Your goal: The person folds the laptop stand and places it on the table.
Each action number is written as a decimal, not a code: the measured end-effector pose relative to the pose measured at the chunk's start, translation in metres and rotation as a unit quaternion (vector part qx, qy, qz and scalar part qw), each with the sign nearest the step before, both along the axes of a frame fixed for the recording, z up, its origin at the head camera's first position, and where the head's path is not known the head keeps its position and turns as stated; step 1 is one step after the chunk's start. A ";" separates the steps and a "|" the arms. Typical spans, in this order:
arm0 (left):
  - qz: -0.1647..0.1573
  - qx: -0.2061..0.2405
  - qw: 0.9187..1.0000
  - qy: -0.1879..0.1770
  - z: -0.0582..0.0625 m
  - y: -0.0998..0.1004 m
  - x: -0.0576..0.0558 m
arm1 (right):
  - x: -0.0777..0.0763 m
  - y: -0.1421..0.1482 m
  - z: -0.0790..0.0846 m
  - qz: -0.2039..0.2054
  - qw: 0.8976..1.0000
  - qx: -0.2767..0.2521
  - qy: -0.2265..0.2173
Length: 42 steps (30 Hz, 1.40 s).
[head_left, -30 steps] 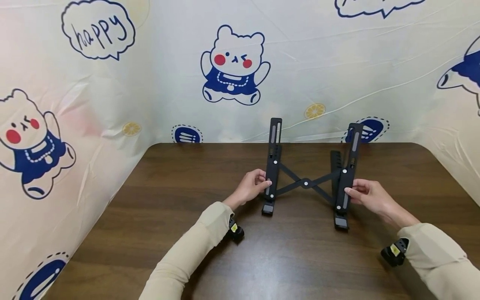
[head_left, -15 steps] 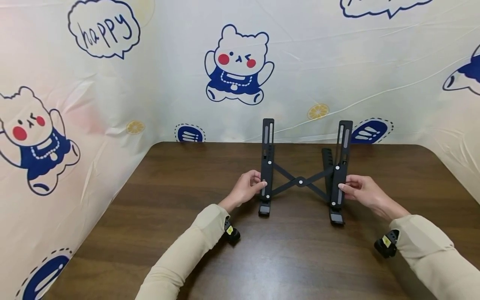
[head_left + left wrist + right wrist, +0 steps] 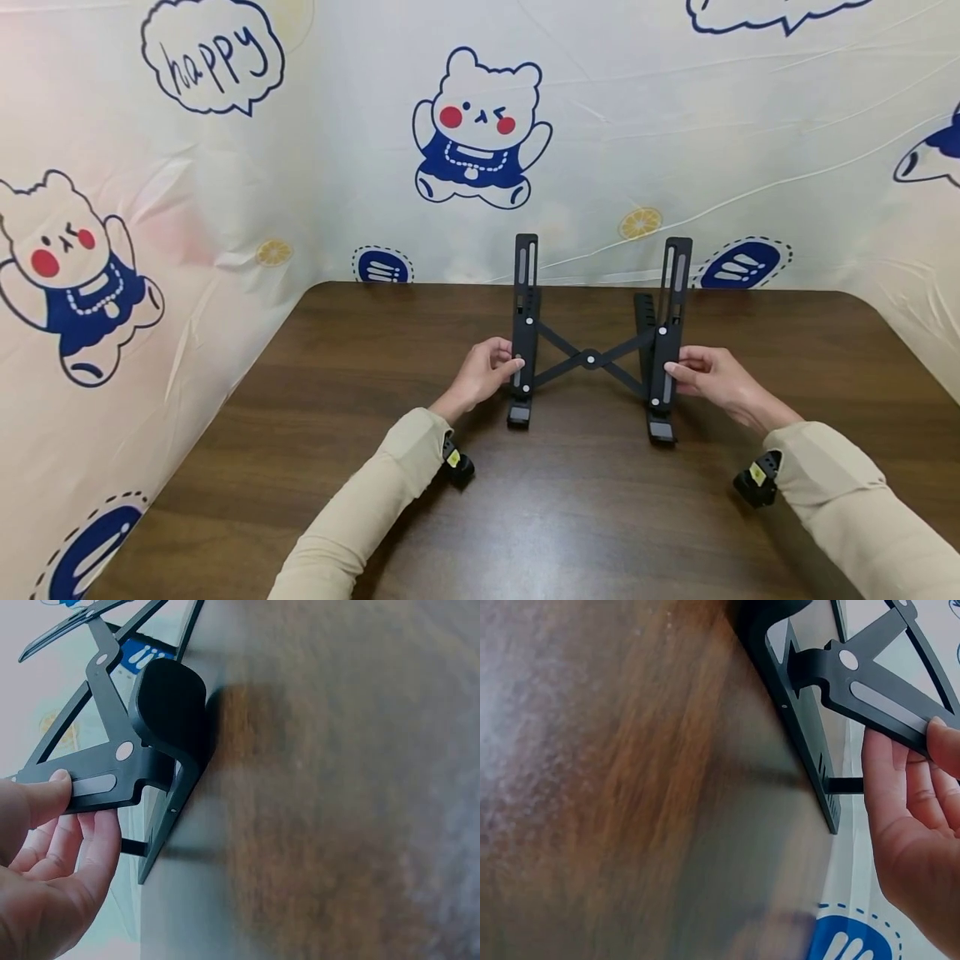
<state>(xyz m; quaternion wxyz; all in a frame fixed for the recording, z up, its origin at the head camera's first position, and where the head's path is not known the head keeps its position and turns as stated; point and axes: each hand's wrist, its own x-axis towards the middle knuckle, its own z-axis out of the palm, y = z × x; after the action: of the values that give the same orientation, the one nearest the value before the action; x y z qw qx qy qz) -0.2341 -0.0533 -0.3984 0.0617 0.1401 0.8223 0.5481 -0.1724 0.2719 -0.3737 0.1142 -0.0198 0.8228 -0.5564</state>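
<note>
A black folding laptop stand (image 3: 590, 359) is spread out on the table, its crossed struts joined at a central pivot and its two slotted arms tilted up. My left hand (image 3: 482, 374) pinches the left arm near its lower end, thumb on the grey pad strip and fingers behind, as the left wrist view shows at the stand's arm (image 3: 90, 780). On the other side my right hand (image 3: 712, 379) grips the right arm the same way, with the thumb (image 3: 945, 742) on top of it. Front lips (image 3: 519, 412) with grey pads face me at the bottom.
The brown wooden table (image 3: 360, 358) reaches back to a pale curtain (image 3: 622, 108) printed with cartoon bears, which hangs behind and along both sides. Small black cameras (image 3: 757, 479) are strapped at both wrists.
The stand has shifted a little left in the head view along with both hands, and its right arm has swung to stand more nearly parallel to the left one. Both grips stay the same.
</note>
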 end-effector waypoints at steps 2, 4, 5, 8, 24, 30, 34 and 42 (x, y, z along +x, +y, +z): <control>0.002 0.002 1.000 -0.004 0.000 0.000 -0.001 | -0.001 0.000 0.001 0.004 1.000 -0.003 0.000; 0.003 0.004 1.000 -0.005 0.001 0.000 -0.001 | -0.001 0.000 0.001 0.006 1.000 -0.002 0.000; 0.004 0.005 1.000 -0.007 0.001 0.000 -0.001 | -0.002 0.001 0.002 0.006 1.000 -0.003 0.000; 0.003 0.010 1.000 -0.008 0.002 0.000 -0.001 | -0.004 0.001 0.001 0.009 1.000 -0.005 0.000; -0.017 0.022 1.000 -0.011 0.003 0.002 -0.003 | -0.009 -0.004 -0.002 0.012 1.000 -0.013 0.012; -0.025 0.009 1.000 -0.012 0.004 0.003 -0.005 | -0.011 -0.011 -0.002 0.010 1.000 -0.007 0.020; -0.031 0.004 0.999 -0.013 0.004 0.004 -0.005 | -0.014 -0.014 -0.003 0.013 1.000 -0.014 0.022; -0.036 0.000 0.999 -0.021 0.009 0.009 -0.001 | -0.017 -0.022 -0.002 0.015 1.000 -0.018 0.017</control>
<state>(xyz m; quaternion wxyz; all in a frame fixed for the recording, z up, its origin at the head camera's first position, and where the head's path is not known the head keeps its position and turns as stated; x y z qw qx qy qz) -0.2354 -0.0443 -0.3892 0.0991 0.1580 0.8153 0.5482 -0.1896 0.2501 -0.3759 0.1079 -0.0441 0.8143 -0.5686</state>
